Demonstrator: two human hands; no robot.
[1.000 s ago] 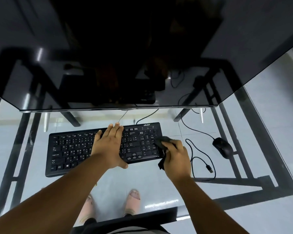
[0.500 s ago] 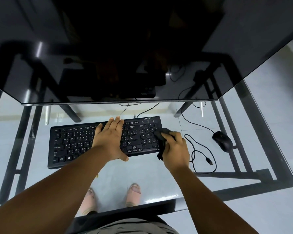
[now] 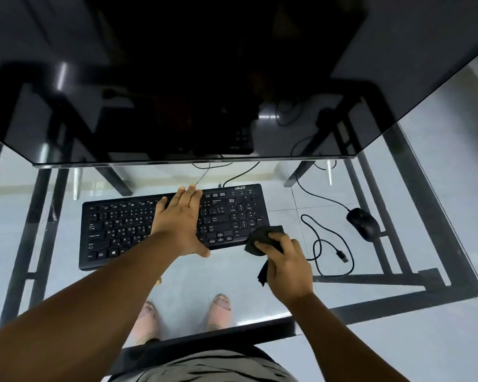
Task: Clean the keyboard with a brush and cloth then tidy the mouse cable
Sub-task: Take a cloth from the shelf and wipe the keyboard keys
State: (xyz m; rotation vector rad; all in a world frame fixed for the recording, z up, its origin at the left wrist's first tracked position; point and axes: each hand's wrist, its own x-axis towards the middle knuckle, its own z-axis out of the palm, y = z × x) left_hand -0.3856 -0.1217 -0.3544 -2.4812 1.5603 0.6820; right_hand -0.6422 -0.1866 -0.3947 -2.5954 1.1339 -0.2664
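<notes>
A black keyboard (image 3: 116, 230) lies on the glass desk (image 3: 177, 282). My left hand (image 3: 181, 224) rests flat on the middle keys, fingers together and pointing away from me. My right hand (image 3: 286, 264) grips a black cloth (image 3: 260, 238) and presses it against the keyboard's near right corner. A tail of the cloth hangs below the hand. A black mouse (image 3: 363, 224) sits to the right. Its cable (image 3: 319, 244) lies in loose loops between the keyboard and the mouse, with the plug end free on the glass. No brush is visible.
A large dark monitor (image 3: 204, 92) overhangs the far side of the desk, close behind the keyboard. Thin cables run under it. The black desk frame and my feet in sandals (image 3: 218, 310) show through the glass. The desk's near edge lies just below my wrists.
My right hand has slid the cloth down the keyboard's right end toward its near corner. My left hand stays pressed on the keys.
</notes>
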